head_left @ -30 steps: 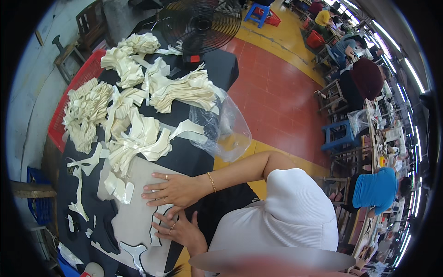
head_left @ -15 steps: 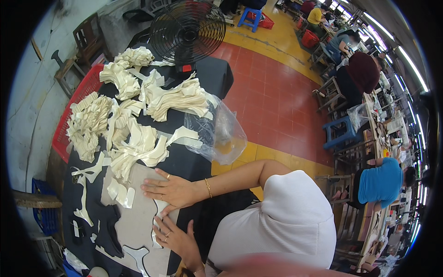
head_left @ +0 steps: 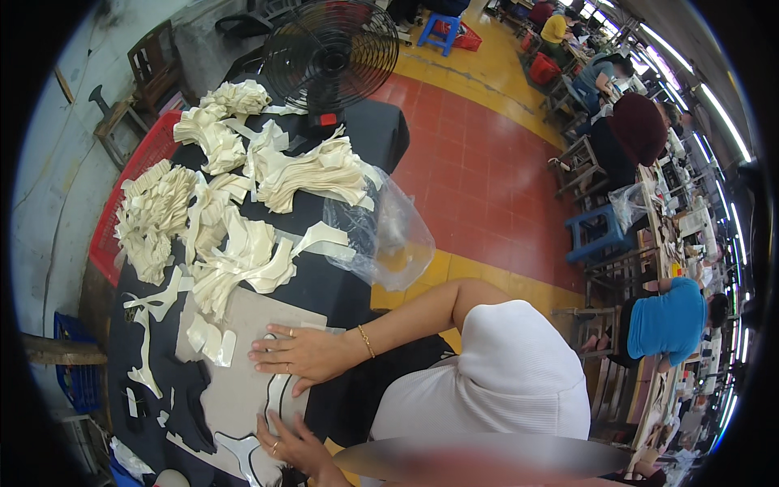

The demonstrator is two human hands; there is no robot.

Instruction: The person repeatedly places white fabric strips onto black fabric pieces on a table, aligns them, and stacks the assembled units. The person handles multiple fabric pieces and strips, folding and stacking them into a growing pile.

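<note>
My right hand [head_left: 304, 355] lies flat, palm down and fingers spread, on the upper part of a curved white piece with dark edges [head_left: 280, 396]. That piece rests on a grey-beige board [head_left: 235, 398]. At its lower end is my left hand [head_left: 294, 448], fingers apart and fingertips down on or beside it; exact contact cannot be made out. Close to the left fingertips lies a Y-shaped white piece with a dark edge [head_left: 238, 451]. Small cream pieces [head_left: 213, 341] sit on the board left of my right hand.
Stacks of cream cut pieces [head_left: 235, 243] cover the far part of the dark-covered table. Black cut pieces [head_left: 193, 402] lie left. Beyond are a clear plastic bag [head_left: 393, 239], a black fan [head_left: 331, 61] and a red basket [head_left: 109, 235]. Several people sit at benches on the right.
My left hand has moved down and left along the board. My right hand has shifted slightly downward, and more of the curved dark-edged piece shows between the hands.
</note>
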